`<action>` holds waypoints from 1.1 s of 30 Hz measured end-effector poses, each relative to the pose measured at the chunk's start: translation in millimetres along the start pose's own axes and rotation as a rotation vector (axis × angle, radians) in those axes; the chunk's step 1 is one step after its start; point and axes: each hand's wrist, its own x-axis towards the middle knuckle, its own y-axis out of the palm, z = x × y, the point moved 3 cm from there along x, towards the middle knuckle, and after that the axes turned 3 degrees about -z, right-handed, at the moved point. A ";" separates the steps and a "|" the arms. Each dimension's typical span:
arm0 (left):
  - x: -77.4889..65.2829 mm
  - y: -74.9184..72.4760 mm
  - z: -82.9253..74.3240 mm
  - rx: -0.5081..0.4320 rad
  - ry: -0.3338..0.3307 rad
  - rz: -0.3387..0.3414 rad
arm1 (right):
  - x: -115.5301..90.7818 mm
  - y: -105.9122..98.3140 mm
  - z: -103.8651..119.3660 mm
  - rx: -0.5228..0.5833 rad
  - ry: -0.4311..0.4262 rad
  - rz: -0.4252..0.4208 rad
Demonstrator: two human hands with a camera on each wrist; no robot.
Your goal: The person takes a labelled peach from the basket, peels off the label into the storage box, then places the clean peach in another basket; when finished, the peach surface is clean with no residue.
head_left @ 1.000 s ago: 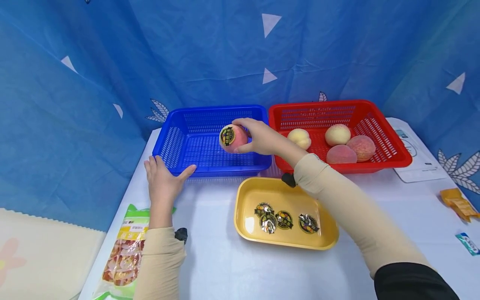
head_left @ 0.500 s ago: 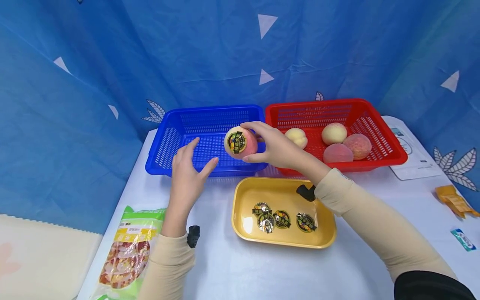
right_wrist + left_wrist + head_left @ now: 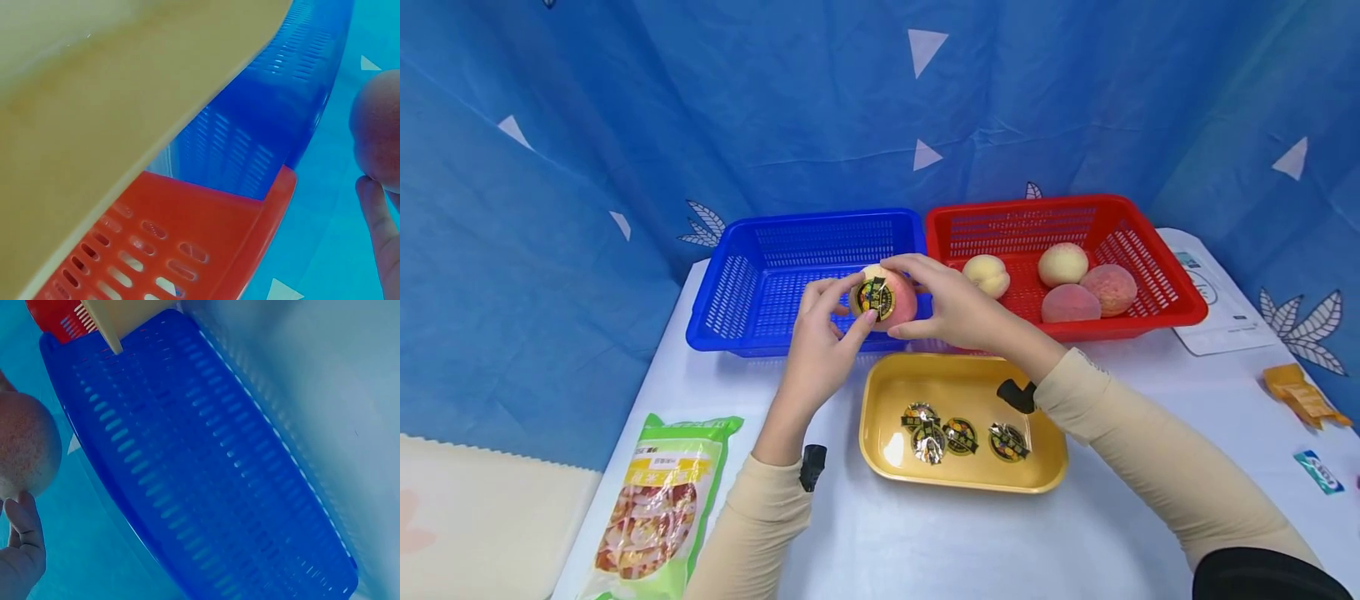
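Note:
A pink and pale-yellow peach (image 3: 904, 308) is held up over the front of the blue basket (image 3: 730, 343). On its near face is a round black-and-gold sticker (image 3: 876, 297). My right hand (image 3: 961, 307) grips the peach from the right, thumb below and fingers on top. From the left, my left hand (image 3: 822, 346) holds it too, its thumb on the sticker's lower edge and fingers at the upper left side. Both wrist views show only part of the peach (image 3: 25, 447) at the frame's edge, with fingertips against its underside.
Several peaches (image 3: 1063, 265) lie in a red basket (image 3: 1180, 310) at the right. In front, a gold tray (image 3: 955, 482) holds several round stickers (image 3: 960, 437). A green-edged food bag (image 3: 655, 508) lies at left; an orange wrapper (image 3: 1303, 394) and small packet (image 3: 1318, 472) at right.
My left hand has left the blue basket's left rim and moved right onto the peach. My right hand has brought the peach slightly nearer and to the right.

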 end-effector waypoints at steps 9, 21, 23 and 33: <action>1.7 2.6 -1.8 -0.043 -0.029 0.012 | -2.4 -0.1 2.7 -0.051 0.009 0.017; 6.1 2.9 -2.3 -0.108 -0.067 0.023 | -2.0 1.6 1.6 -0.120 0.011 0.024; 6.5 2.9 -2.9 -0.103 -0.055 0.022 | -2.4 1.6 0.9 -0.119 0.007 0.026; 5.4 3.3 -3.3 -0.088 0.000 0.039 | -6.7 -0.1 -0.2 -0.123 -0.014 0.005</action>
